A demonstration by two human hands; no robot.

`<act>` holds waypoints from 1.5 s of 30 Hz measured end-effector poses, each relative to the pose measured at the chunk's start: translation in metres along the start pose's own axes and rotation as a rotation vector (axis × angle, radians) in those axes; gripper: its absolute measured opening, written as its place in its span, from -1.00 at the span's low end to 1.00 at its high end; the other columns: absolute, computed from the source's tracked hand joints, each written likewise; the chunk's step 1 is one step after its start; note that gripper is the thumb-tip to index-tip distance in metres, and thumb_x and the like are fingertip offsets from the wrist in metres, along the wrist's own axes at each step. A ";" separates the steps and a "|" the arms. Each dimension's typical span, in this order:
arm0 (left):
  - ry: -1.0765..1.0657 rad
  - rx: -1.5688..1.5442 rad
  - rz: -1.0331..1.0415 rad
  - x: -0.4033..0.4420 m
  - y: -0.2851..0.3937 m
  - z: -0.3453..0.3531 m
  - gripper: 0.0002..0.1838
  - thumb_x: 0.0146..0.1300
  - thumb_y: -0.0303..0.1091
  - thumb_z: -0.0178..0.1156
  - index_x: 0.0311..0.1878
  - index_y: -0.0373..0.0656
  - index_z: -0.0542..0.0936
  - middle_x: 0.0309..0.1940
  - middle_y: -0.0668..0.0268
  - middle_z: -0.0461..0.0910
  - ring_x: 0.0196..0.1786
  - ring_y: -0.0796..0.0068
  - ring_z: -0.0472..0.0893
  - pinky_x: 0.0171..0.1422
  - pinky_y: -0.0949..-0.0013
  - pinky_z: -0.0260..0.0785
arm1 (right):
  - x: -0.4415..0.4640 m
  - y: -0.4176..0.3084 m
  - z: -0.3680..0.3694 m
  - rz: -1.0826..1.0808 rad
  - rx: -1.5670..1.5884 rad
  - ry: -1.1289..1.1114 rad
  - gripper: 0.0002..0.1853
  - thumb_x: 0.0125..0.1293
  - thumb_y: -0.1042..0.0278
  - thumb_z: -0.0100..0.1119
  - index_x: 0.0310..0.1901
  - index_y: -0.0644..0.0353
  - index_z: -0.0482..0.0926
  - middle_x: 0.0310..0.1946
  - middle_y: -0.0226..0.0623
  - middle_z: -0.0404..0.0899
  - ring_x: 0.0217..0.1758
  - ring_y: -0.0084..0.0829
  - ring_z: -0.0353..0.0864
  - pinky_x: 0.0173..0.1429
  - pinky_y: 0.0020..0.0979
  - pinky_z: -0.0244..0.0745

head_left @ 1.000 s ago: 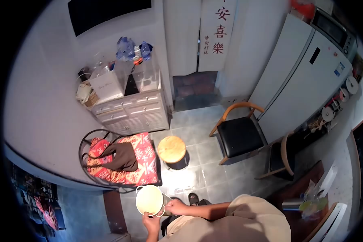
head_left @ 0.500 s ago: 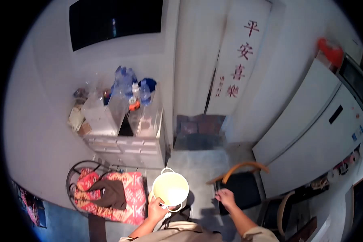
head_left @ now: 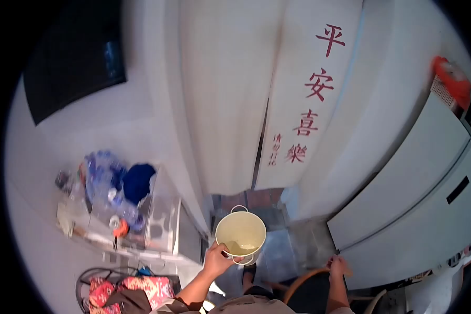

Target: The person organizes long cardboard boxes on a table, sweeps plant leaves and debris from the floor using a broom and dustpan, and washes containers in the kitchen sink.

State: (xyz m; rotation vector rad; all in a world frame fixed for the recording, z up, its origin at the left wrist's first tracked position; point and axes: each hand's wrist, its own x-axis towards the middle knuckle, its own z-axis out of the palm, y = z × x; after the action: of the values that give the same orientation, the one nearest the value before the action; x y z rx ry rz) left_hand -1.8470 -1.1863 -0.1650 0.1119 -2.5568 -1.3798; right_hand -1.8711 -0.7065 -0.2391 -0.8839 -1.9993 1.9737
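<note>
My left hand (head_left: 218, 260) is closed on the near rim of a pale yellow bucket (head_left: 239, 229), its thumb over the edge beside a small loop handle. The bucket is held out in front of me, with its mouth facing up and a second loop on the far side. A glinting patch shows at its bottom; I cannot tell whether it is liquid. My right hand (head_left: 338, 265) hangs low on the right with its fingers curled in and nothing visible in them. It overlaps the curved wooden back of a chair (head_left: 303, 280); whether they touch is unclear.
Ahead hangs a white split door curtain (head_left: 225, 94) with red characters. A drawer cabinet (head_left: 175, 230) with plastic bottles (head_left: 131, 212) stands left, near a chair with a patterned red cover (head_left: 149, 288). A white fridge (head_left: 403, 209) lines the right side. A dark screen (head_left: 76, 57) hangs upper left.
My view has moved forward towards the curtain. The bucket has come along in my left hand, now further right in view. My right hand has shifted right, over the chair back.
</note>
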 end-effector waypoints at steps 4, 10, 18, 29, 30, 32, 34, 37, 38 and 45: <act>0.027 0.007 0.065 0.160 0.014 0.027 -0.47 -0.28 -0.07 0.64 -0.39 -0.25 0.61 -0.25 0.11 0.59 -0.32 0.24 0.68 -0.24 0.28 0.54 | 0.136 -0.062 0.155 -0.251 -0.187 -0.213 -0.84 0.31 0.38 0.10 -0.29 0.33 0.54 -0.42 -0.24 0.61 -0.36 -0.42 0.62 -0.33 -0.45 0.55; 0.051 0.092 0.038 0.358 0.045 0.031 -0.53 -0.30 -0.21 0.65 -0.35 -0.24 0.64 -0.23 0.12 0.59 -0.34 0.21 0.64 -0.26 0.29 0.51 | 0.209 -0.250 0.421 -0.495 -0.065 -0.760 -0.75 0.40 0.34 0.15 0.00 0.30 0.54 -0.10 -0.26 0.65 -0.06 -0.45 0.63 0.05 -0.41 0.54; 0.372 0.056 0.001 0.641 0.014 0.003 -0.58 -0.24 -0.26 0.64 -0.43 -0.27 0.61 -0.44 0.19 0.67 -0.37 0.51 0.62 -0.23 0.36 0.47 | 0.411 -0.368 0.582 -1.115 -0.447 -0.231 -0.25 0.09 0.38 0.36 0.35 0.23 0.30 0.48 0.11 -0.03 0.51 0.06 0.03 0.52 -0.13 0.00; 0.552 0.222 -0.008 1.052 -0.039 -0.070 -0.58 -0.12 -0.30 0.60 -0.52 -0.25 0.47 -0.61 0.44 0.48 -0.48 0.66 0.33 -0.37 0.47 0.29 | 0.562 -0.437 0.667 -1.033 -0.656 0.204 -0.14 0.07 0.44 0.29 0.45 0.15 0.16 0.47 0.07 0.07 0.58 0.10 -0.16 0.56 0.05 -0.29; 0.533 0.216 0.028 1.084 -0.050 -0.074 -0.58 -0.09 -0.31 0.59 -0.51 -0.24 0.45 -0.61 0.48 0.43 -0.47 0.67 0.31 -0.38 0.49 0.27 | 0.585 -0.442 0.677 -1.042 -0.724 0.306 -0.18 0.08 0.43 0.27 0.43 0.16 0.19 0.47 0.09 0.04 0.57 0.12 -0.17 0.56 0.08 -0.30; 0.518 0.199 0.129 1.134 -0.080 -0.095 -0.60 -0.03 -0.36 0.55 -0.50 -0.21 0.42 -0.58 0.54 0.37 -0.45 0.70 0.28 -0.38 0.52 0.22 | 0.632 -0.446 0.697 -1.089 -0.712 0.509 -0.26 0.11 0.43 0.24 0.38 0.19 0.27 0.47 0.15 -0.01 0.56 0.16 -0.18 0.54 0.11 -0.31; 0.508 0.217 0.206 1.174 -0.086 -0.100 -0.65 0.03 -0.44 0.50 -0.48 -0.19 0.41 -0.53 0.53 0.38 -0.41 0.70 0.30 -0.34 0.55 0.23 | 0.685 -0.464 0.715 -1.200 -0.683 0.718 -0.41 0.16 0.37 0.21 0.28 0.20 0.41 0.47 0.22 -0.07 0.54 0.19 -0.15 0.53 0.13 -0.30; 0.514 0.193 0.154 1.225 -0.083 -0.085 -0.69 0.06 -0.56 0.43 -0.44 -0.17 0.40 -0.47 0.49 0.42 -0.34 0.70 0.39 -0.23 0.57 0.29 | 0.759 -0.492 0.746 -1.098 -0.825 0.906 -0.48 0.16 0.27 0.20 0.18 0.22 0.48 0.47 0.17 -0.05 0.53 0.14 -0.12 0.51 0.13 -0.24; 0.517 0.122 0.137 1.243 -0.096 -0.079 -0.68 0.05 -0.57 0.43 -0.42 -0.16 0.40 -0.45 0.48 0.43 -0.32 0.70 0.41 -0.21 0.57 0.30 | 0.785 -0.502 0.757 -1.072 -0.774 0.901 -0.47 0.13 0.33 0.21 0.17 0.23 0.48 0.47 0.14 -0.04 0.53 0.11 -0.10 0.50 0.12 -0.20; 0.394 -0.064 0.133 1.436 -0.120 0.038 -0.61 -0.13 -0.49 0.52 -0.42 -0.13 0.40 -0.43 0.49 0.45 -0.33 0.70 0.42 -0.18 0.58 0.27 | 0.968 -0.552 0.838 -0.812 -0.615 0.904 -0.51 0.11 0.45 0.22 0.14 0.24 0.48 0.48 0.00 -0.01 0.53 -0.03 -0.02 0.51 0.00 -0.10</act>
State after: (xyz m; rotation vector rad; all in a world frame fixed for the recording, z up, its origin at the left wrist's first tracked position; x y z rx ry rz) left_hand -3.2539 -1.4756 -0.0434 0.1789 -2.1548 -1.2464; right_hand -3.2433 -0.8578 -0.0435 -0.6822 -1.8810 0.3939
